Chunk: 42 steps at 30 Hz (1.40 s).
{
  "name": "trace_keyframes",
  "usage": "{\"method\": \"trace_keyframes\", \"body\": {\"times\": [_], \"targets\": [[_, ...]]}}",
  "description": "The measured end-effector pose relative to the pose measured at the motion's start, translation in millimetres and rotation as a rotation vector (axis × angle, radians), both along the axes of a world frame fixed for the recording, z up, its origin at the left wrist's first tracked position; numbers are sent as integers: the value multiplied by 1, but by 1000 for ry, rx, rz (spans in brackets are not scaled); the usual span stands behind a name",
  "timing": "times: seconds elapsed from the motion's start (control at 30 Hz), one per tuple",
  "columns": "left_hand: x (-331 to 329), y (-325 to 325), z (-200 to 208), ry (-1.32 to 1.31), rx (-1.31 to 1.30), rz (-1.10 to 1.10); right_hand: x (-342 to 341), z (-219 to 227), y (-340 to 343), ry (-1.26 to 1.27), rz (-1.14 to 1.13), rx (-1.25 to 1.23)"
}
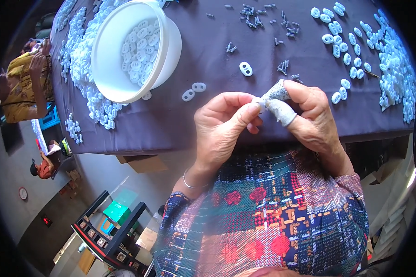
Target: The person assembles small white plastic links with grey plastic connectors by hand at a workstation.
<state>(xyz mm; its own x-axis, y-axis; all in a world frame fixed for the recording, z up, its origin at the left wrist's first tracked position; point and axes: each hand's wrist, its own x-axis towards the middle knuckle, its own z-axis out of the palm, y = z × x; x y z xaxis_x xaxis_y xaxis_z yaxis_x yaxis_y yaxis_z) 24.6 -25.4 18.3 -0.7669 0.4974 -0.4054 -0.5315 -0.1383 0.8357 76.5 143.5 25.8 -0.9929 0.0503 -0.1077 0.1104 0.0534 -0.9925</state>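
Observation:
My left hand (217, 127) is closed, pinching a small white plastic piece (260, 104) between thumb and forefinger above the table's near edge. The closed right hand (316, 120) meets it there; its thumb and forefinger wear worn fabric finger covers (282, 111). Fingers partly hide the piece. Beyond the hands lies a white oval two-hole piece (246, 69) with dark holes. Small metal coil springs (283, 67) lie in loose clusters farther back. Two more white oval pieces (188, 95) rest on the cloth left of my hands.
A white tub (173, 51) with many oval pieces stands tilted-looking at the left. Heaps of white pieces (81, 60) surround it, and another heap (397, 69) covers the right side. The dark tablecloth (208, 51) lies beneath. Another person (25, 83) sits at the far left.

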Motion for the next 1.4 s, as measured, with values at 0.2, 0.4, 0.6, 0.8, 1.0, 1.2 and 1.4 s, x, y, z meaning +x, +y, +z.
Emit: {"method": "trace_keyframes", "body": {"times": [0.2,0.4,0.6,0.8,1.0,1.2,1.4], "targets": [[0,1,0,-7,2,-13,4,-1,4,-51,-1,-15],[2,2,0,10,7,0,1,-4,5,31,42,109],[3,5,0,61,-39,9,-1,-10,10,93,98,186],[4,6,5,78,-148,-19,-5,-12,12,120,144,155],[2,4,6,69,-164,-74,-6,-15,14,118,172,146],[1,5,3,91,-162,-76,-8,-11,13,53,181,95],[3,7,4,87,-165,-35,-8,-10,16,-47,196,80]]}}
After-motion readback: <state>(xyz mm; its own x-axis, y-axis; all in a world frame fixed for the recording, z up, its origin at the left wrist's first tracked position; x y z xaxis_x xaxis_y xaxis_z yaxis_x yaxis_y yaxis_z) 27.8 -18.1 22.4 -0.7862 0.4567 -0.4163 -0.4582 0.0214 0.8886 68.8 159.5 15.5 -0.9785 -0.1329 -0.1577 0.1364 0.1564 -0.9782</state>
